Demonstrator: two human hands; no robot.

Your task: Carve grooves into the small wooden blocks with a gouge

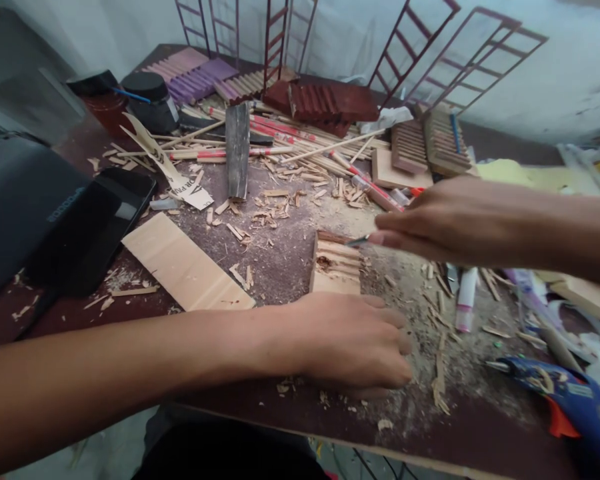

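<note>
A small wooden panel of glued slats [336, 265] lies flat in the middle of the dark table [480, 433]. My left hand [353, 341] rests just in front of it, knuckles up and fingers curled under, pressing on its near edge. Reaching in from the right, my right hand [443, 219] pinches a thin blade tool [359, 241] whose tip touches the panel's far right corner. Wood chips and sawdust [425, 320] lie around the panel.
A flat wood sheet [185, 263] lies left of the panel, beside a black phone [95, 230]. Loose sticks [290, 150], slatted pieces [430, 143], red lattice frames [415, 47] and a dark jar [150, 100] fill the back. A blue glue gun [560, 393] sits front right.
</note>
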